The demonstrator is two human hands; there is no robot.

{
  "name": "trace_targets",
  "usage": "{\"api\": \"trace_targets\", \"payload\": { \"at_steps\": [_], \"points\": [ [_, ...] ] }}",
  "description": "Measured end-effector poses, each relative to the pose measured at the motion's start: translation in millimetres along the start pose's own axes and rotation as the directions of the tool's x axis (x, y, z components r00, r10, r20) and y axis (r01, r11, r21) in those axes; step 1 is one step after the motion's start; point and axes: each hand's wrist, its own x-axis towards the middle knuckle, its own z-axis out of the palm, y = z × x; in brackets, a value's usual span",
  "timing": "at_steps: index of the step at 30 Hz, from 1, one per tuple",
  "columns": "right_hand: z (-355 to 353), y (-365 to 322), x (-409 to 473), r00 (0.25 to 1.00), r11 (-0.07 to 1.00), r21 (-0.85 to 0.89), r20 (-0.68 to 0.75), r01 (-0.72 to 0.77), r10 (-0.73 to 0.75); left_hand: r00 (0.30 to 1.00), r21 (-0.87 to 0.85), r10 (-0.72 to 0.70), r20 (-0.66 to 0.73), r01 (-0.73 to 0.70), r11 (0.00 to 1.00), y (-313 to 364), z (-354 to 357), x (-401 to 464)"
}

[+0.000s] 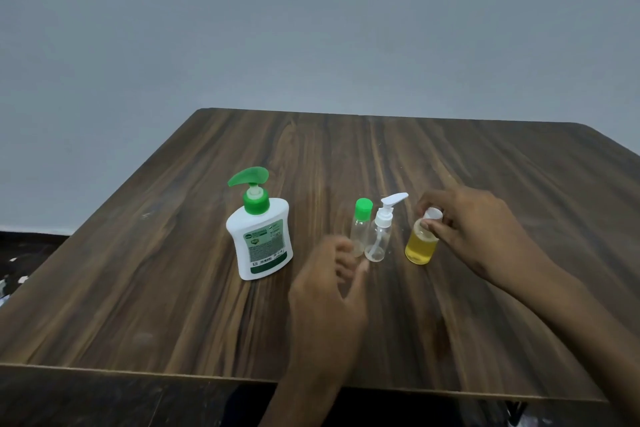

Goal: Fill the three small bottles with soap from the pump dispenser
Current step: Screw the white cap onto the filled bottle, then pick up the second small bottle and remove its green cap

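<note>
Green-capped bottle (361,225) and pump bottle (380,232) touching; gap to dispenser (258,232) wide, to yellow-filled bottle (421,244) narrower.

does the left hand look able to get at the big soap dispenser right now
Probably yes. The left hand hangs loosely open, holding nothing, just right of the dispenser, with bare table between them. The right hand is busy with the yellow bottle's cap.

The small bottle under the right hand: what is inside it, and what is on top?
The bottle holds yellow liquid up to about its shoulder. A white cap sits on top, pinched by the right hand. The fingers cover the neck, so whether the cap is screwed down cannot be seen.
</note>
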Motion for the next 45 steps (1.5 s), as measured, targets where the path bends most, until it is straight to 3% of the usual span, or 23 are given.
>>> {"api": "trace_targets", "payload": {
  "at_steps": [2,5,9,14,19,22,27,29,32,34,36,37,38,40,42,45],
  "points": [
    [-1,0,0,1.0,1.0,-0.001,0.016,0.004,-0.004,0.998,0.029,-0.065,-0.01,0.066,0.997,-3,-5,18],
    [-5,-2,-2,0.999,1.0,0.024,0.035,0.0,-0.001,0.98,0.068,-0.13,0.148,0.121,0.99,-12,3,39],
    [-26,-8,-12,0.997,0.999,0.051,-0.078,0.004,0.0,0.968,0.08,-0.111,0.224,0.096,0.992,-22,19,51],
    [-60,-20,-30,0.978,0.994,0.105,-0.206,0.02,0.002,0.97,0.047,-0.103,0.221,0.095,0.994,-22,27,54],
    [-71,-38,-43,0.966,0.99,0.136,-0.257,0.039,-0.002,0.989,0.029,-0.104,0.11,0.101,0.994,-18,13,39],
    [-60,-61,-51,0.969,0.981,0.179,-0.244,0.073,-0.028,0.999,0.041,-0.01,0.045,0.009,0.999,-11,-4,11],
    [-22,-93,-60,0.991,0.989,0.122,-0.119,0.078,-0.064,0.934,0.281,0.339,0.111,-0.357,0.891,1,-21,-34],
    [-15,-98,-63,0.984,0.992,0.09,-0.161,0.094,-0.078,0.914,0.336,0.391,0.107,-0.403,0.851,1,-25,-40],
    [-12,-100,-64,0.969,0.991,0.11,-0.242,0.075,-0.046,0.896,0.29,0.42,0.142,-0.443,0.848,-2,-33,-44],
    [-13,-99,-63,0.96,0.982,0.166,-0.278,0.085,-0.036,0.921,0.173,0.335,0.2,-0.369,0.913,-2,-43,-45],
    [-17,-99,-61,0.949,0.971,0.198,-0.306,0.137,-0.072,0.942,-0.155,0.179,0.286,-0.139,0.978,4,-52,-42],
    [-19,-100,-61,0.943,0.96,0.219,-0.318,0.172,-0.097,0.919,-0.351,0.107,0.378,0.035,0.936,7,-55,-39],
    [-22,-100,-60,0.939,0.946,0.249,-0.322,0.208,-0.121,0.872,-0.519,0.076,0.483,0.215,0.827,9,-57,-36],
    [-28,-101,-60,0.936,0.913,0.303,-0.304,0.274,-0.18,0.802,-0.66,0.087,0.591,0.418,0.624,8,-61,-30],
    [-35,-101,-58,0.935,0.863,0.378,-0.246,0.334,-0.254,0.741,-0.683,0.105,0.663,0.541,0.491,3,-66,-26],
    [-48,-101,-54,0.928,0.74,0.576,-0.092,0.346,-0.362,0.703,-0.713,0.194,0.684,0.591,0.377,-7,-73,-20]
  ]
}}
